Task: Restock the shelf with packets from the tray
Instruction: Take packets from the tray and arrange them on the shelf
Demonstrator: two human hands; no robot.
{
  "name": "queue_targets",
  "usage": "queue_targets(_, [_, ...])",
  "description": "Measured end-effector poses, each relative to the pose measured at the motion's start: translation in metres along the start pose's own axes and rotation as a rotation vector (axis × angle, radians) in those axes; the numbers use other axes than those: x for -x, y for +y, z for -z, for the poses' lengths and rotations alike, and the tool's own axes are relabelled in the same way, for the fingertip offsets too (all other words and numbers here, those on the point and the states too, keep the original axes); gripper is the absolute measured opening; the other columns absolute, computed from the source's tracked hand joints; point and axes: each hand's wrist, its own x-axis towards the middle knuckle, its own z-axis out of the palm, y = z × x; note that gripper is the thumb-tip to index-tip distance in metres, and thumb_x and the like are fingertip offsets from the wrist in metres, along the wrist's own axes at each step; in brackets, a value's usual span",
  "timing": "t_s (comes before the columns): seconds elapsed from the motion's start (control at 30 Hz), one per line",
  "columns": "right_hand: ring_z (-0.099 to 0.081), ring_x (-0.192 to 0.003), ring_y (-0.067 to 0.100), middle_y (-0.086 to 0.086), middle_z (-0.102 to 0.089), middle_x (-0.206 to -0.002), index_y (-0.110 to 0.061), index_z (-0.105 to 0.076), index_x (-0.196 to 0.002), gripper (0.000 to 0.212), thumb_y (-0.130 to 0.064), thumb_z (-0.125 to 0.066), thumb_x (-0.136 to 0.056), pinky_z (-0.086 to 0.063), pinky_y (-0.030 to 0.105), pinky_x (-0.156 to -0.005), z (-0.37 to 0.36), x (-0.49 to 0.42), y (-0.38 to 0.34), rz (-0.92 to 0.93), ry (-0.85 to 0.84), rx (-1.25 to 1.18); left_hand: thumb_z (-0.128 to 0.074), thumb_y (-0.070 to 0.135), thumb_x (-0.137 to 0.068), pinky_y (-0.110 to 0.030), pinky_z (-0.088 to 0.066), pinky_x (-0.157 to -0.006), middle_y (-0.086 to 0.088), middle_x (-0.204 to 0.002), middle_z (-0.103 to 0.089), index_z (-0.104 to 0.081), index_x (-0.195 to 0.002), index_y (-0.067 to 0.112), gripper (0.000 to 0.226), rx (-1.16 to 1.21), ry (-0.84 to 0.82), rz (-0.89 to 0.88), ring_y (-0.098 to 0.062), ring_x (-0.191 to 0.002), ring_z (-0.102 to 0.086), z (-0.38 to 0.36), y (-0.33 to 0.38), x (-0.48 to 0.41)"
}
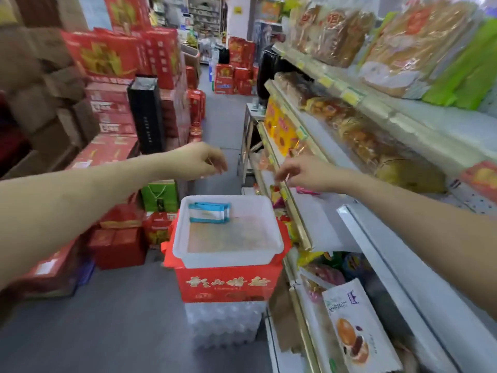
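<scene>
Head view shows our left hand point(199, 161) hanging empty, fingers loosely curled, almost straight above the blue-and-white packets point(208, 212). They lie below it in the far corner of the white tray point(228, 255), long axis running across us. Our right hand point(304, 172), likewise slack and holding nothing, hovers farther off over the shelf point(317, 211) lip. We judge the left hand nearer for the reach down.

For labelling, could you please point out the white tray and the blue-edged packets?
white tray point(228, 258), head view, front rim.
blue-edged packets point(208, 212), head view, top face.
</scene>
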Motion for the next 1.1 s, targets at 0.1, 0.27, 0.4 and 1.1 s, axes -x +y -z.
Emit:
queue_targets(0.1, [-0.063,-0.099,0.007,-0.002,-0.069,-0.117,-0.015,-0.073,-0.12,0.031,-0.004,-0.06,-0.094,-0.048,0.012,-0.078,-0.054,-0.044,-0.005,0.01,-0.094,-0.015,-0.06,0.002,-0.087,-0.039,-0.056,-0.097,0.014,-0.099,-0.074,-0.073,-0.098,0.035,0.036,-0.046,0.023,0.102,-0.01,-0.097,-0.069,-0.024,-0.052,0.017])
queue_targets(0.27, [-0.058,-0.114,0.02,0.004,-0.059,-0.124,-0.018,-0.074,-0.117,0.033,-0.004,-0.057,-0.092,-0.048,0.035,-0.1,-0.144,-0.112,-0.014,0.045,-0.197,-0.014,-0.059,0.002,-0.087,-0.037,-0.056,-0.096,0.014,-0.103,-0.073,-0.074,-0.104,0.032,0.037,-0.023,0.0,0.181,-0.009,-0.099,-0.068,-0.049,-0.115,0.034])
queue_targets(0.4, [-0.054,-0.12,0.024,0.009,-0.061,-0.124,-0.012,-0.075,-0.116,0.033,-0.002,-0.059,-0.089,-0.039,0.033,-0.108,-0.201,-0.163,-0.017,0.091,-0.222,-0.018,-0.058,0.003,-0.088,-0.031,-0.054,-0.095,0.013,-0.106,-0.072,-0.073,-0.104,0.029,0.034,-0.014,-0.011,0.211,-0.007,-0.1,-0.066,-0.049,-0.15,0.046])
queue_targets(1.1, [-0.04,-0.129,0.026,0.005,-0.042,-0.131,-0.032,-0.071,-0.128,0.037,-0.015,-0.056,-0.098,-0.042,0.042,-0.107,-0.278,-0.227,-0.035,0.077,-0.222,0.298,-0.059,0.007,-0.095,-0.017,-0.049,-0.086,0.015,-0.105,-0.071,-0.076,-0.107,0.026,0.028,0.055,0.045,0.289,0.0,-0.102,-0.065,-0.045,-0.21,0.094])
